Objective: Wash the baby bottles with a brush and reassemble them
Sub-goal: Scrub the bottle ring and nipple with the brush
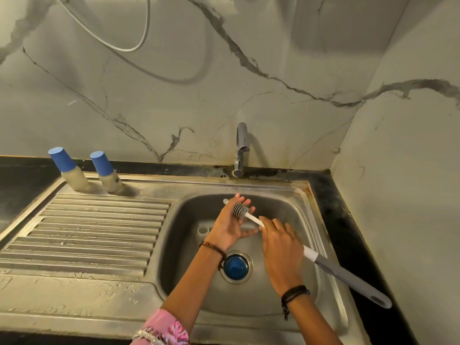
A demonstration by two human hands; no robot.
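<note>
Over the sink basin [286,202] I see the left hand [230,226] palm up, fingers straight, with the brush [241,210] bristle head resting on them. Right hand [280,241] wraps the white shaft; its grip is curled round it, grey handle trailing right. Two blue-capped baby bottles [68,171] stand upright at the drainboard's [99,235] back edge, well apart from the hands. A blue plug [236,266] sits in the drain.

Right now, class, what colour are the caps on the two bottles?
Blue caps on both bottles, clearest in the head view.
</note>
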